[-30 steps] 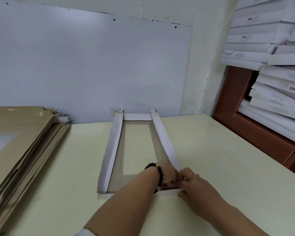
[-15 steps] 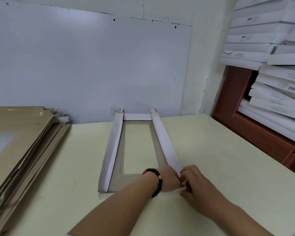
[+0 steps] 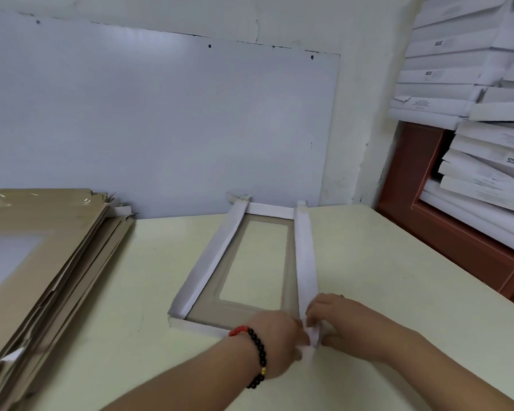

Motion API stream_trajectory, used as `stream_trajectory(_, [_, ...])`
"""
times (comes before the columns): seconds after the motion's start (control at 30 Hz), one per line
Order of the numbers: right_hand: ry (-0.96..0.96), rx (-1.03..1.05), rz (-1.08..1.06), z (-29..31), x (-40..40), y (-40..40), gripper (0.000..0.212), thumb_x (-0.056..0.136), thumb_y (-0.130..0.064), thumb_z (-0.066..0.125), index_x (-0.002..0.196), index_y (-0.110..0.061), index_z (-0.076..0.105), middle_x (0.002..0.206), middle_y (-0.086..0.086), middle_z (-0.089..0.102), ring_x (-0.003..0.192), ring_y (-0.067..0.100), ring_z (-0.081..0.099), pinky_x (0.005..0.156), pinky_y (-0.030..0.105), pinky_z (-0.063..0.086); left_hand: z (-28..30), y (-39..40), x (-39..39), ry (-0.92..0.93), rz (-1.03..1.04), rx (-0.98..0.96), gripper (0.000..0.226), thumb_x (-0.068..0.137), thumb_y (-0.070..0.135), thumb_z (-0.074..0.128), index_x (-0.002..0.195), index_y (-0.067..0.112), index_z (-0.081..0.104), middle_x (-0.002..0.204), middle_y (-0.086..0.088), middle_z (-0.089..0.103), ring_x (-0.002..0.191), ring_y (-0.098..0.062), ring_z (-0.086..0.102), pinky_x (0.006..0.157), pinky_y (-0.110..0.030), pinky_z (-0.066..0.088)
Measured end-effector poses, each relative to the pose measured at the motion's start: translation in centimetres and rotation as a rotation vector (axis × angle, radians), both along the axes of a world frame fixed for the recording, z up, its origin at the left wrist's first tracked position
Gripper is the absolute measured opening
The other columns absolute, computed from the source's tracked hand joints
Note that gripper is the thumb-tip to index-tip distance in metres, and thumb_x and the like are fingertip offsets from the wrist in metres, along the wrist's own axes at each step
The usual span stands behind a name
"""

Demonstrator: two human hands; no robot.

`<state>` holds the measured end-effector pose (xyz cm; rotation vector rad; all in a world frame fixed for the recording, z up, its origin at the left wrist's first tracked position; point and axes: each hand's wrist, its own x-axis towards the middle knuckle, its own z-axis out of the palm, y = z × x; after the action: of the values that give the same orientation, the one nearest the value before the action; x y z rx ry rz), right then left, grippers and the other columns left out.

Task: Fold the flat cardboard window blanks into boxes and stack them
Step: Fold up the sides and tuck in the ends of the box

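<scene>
A half-folded window box (image 3: 211, 268) lies on the pale table (image 3: 368, 262), brown inside with a clear window and white side walls standing up. My left hand (image 3: 275, 339), with a beaded bracelet on the wrist, and my right hand (image 3: 344, 324) meet at the box's near right corner. Both pinch the end of the white right wall there. A pile of flat brown window blanks (image 3: 39, 256) lies at the left edge of the table.
Finished white boxes (image 3: 472, 93) are stacked high at the right on a red-brown cabinet (image 3: 445, 232). A large white board (image 3: 161, 123) leans on the wall behind the table.
The box has turned slightly so its right wall now runs nearly straight away from me. Both hands stayed pinched at the near right corner and shifted a little toward me.
</scene>
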<state>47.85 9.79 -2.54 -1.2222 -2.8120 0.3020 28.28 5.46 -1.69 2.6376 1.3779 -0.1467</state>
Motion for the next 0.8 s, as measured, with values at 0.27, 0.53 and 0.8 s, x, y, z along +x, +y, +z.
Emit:
stream_trajectory(0.27, [-0.155,0.069,0.052,0.6,-4.9,0.1,0.02,0.096,-0.03,0.05,0.107,-0.023,0.066,0.111,-0.006,0.058,0.099,0.018,0.058,0.079,0.03,0.044,-0.6,-2.9,-3.7,0.034,0.123,0.127,0.037,0.089,0.048,0.042,0.105,0.022,0.062,0.107,-0.001,0.06,0.107,-0.025,0.05,0.098,-0.036,0.031])
stream_trajectory(0.53, [-0.121,0.012,0.037,0.3,-6.5,0.4,0.021,0.096,-0.031,0.049,0.108,-0.022,0.064,0.111,-0.007,0.056,0.096,0.014,0.057,0.076,0.028,0.041,-2.0,-3.0,-4.0,0.109,0.359,0.188,0.022,0.09,0.026,0.04,0.095,0.021,0.061,0.1,-0.003,0.064,0.102,-0.026,0.054,0.087,-0.038,0.03])
stream_trajectory(0.8, [-0.09,-0.007,-0.164,0.5,-2.5,3.5,0.016,0.094,-0.029,0.052,0.097,-0.02,0.064,0.099,-0.009,0.059,0.088,0.008,0.056,0.076,0.03,0.046,-1.2,-2.8,-7.2,0.242,0.429,0.184,0.021,0.089,0.026,0.042,0.093,0.021,0.062,0.099,-0.003,0.064,0.104,-0.023,0.052,0.088,-0.037,0.03])
